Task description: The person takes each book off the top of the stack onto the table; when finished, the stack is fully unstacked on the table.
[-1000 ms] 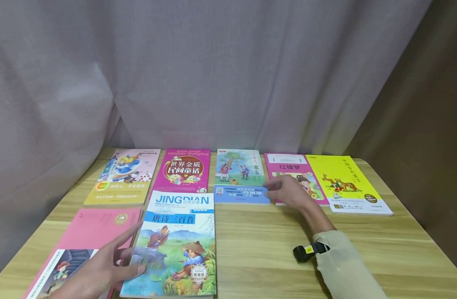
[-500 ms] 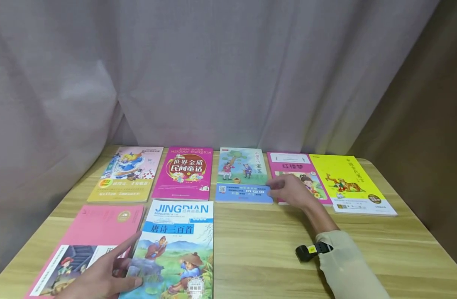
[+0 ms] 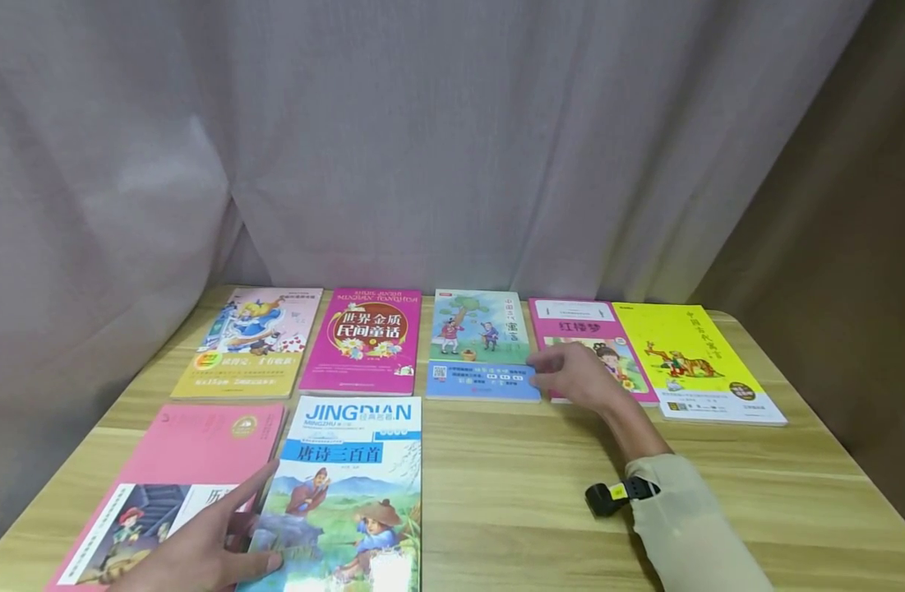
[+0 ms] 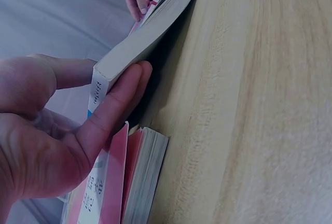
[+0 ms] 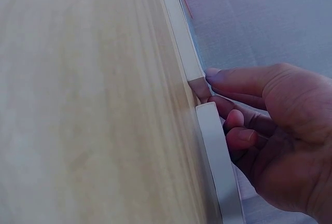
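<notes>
My left hand (image 3: pixel 193 543) holds the left edge of a paperback with a fishing scene (image 3: pixel 348 493), thumb on its cover; in the left wrist view, the fingers (image 4: pixel 111 112) reach beneath the book (image 4: pixel 150 32), whose edge stands off the table. Right beside it lies a pink book (image 3: pixel 200 444), partly behind that hand. At the back, my right hand (image 3: pixel 578 378) pinches the lower right edge of a green-and-blue book (image 3: pixel 482 345). Seen from the right wrist, thumb and fingertip of the hand (image 5: pixel 290 130) meet at that book's corner (image 5: pixel 181 32), the other fingers curled.
A wooden table (image 3: pixel 526 510) bears a back row of flat books: an Alice-like cover (image 3: pixel 252 337), a magenta book (image 3: pixel 363 341), a pink book with a girl (image 3: pixel 593 345) under my right hand, and a yellow book (image 3: pixel 696 362). A grey curtain (image 3: pixel 422 148) hangs behind.
The fishing-scene book has come slightly toward me with my left hand, so the magenta book's lower edge now shows. My right hand has stayed at the green-and-blue book.
</notes>
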The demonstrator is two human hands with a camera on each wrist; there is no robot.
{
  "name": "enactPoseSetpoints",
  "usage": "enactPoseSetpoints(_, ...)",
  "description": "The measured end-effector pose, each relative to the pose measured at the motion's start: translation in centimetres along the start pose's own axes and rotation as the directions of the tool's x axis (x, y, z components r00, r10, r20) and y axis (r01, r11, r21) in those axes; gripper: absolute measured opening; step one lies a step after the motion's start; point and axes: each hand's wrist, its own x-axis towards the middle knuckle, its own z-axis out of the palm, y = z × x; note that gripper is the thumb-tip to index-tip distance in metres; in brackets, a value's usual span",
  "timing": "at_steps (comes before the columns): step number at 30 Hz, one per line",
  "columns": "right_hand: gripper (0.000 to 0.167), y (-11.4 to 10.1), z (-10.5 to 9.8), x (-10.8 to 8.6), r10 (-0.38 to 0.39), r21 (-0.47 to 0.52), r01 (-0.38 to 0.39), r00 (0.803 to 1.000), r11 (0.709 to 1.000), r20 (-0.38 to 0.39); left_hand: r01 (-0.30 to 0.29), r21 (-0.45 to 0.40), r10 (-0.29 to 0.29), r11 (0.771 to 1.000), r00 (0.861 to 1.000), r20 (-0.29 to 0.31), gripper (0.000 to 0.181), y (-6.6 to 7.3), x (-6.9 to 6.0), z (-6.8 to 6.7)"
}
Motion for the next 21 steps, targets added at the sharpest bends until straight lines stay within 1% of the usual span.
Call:
enactPoseSetpoints(1, 0.041, 0.0, 0.0, 0.0, -0.001, -0.001, 0.001, 1.0, 1.0, -0.003, 0.014, -0.003, -0.014, 1.0, 1.0, -0.001, 0.109, 0.1, 0.0, 0.0)
enactPoseSetpoints(4, 0.042, 0.0, 0.1, 0.0, -0.005, 0.006, 0.005, 1.0, 1.0, 0.0, 0.021, -0.004, -0.021, 1.0, 1.0, -0.001, 0.108, 0.2, -0.1, 0.1)
enactPoseSetpoints(9, 0.042, 0.1, 0.1, 0.0, -0.006, 0.013, 0.006, 1.0, 1.0, 0.002, -0.007, -0.013, 0.007, 1.0, 1.0, 0.025, 0.102, 0.2, -0.4, -0.2)
enactPoseSetpoints(11, 0.042, 0.1, 0.1, 0.0, 0.0, 0.013, 0.0, 1.0, 1.0, 0.002, -0.002, -0.006, 0.002, 1.0, 1.0, 0.024, 0.099, 0.3, -0.6, -0.3)
enactPoseSetpoints(13, 0.042, 0.0, 0.1, 0.0, 0.004, 0.013, -0.004, 1.0, 1.0, 0.002, 0.028, 0.012, -0.028, 1.0, 1.0, 0.014, 0.098, 0.6, -0.8, -0.4)
enactPoseSetpoints(16, 0.042, 0.0, 0.0, 0.0, 0.012, 0.014, -0.012, 1.0, 1.0, 0.002, 0.113, 0.026, -0.113, 0.993, 0.994, -0.004, 0.1, 1.0, -1.0, -0.4)
enactPoseSetpoints(17, 0.042, 0.0, 0.0, 0.0, 0.012, 0.012, -0.012, 1.0, 1.0, 0.002, 0.117, 0.023, -0.117, 0.993, 0.993, 0.004, 0.099, 1.0, -1.1, -0.5)
enactPoseSetpoints(19, 0.043, 0.0, 0.0, 0.0, 0.014, 0.011, -0.014, 1.0, 1.0, 0.002, 0.148, 0.008, -0.149, 0.989, 0.989, 0.018, 0.098, 1.1, -1.3, -0.6)
enactPoseSetpoints(21, 0.043, 0.1, 0.0, 0.0, 0.015, 0.011, -0.015, 1.0, 1.0, 0.0, 0.158, -0.037, -0.156, 0.987, 0.986, 0.057, 0.094, 1.0, -1.5, -1.1)
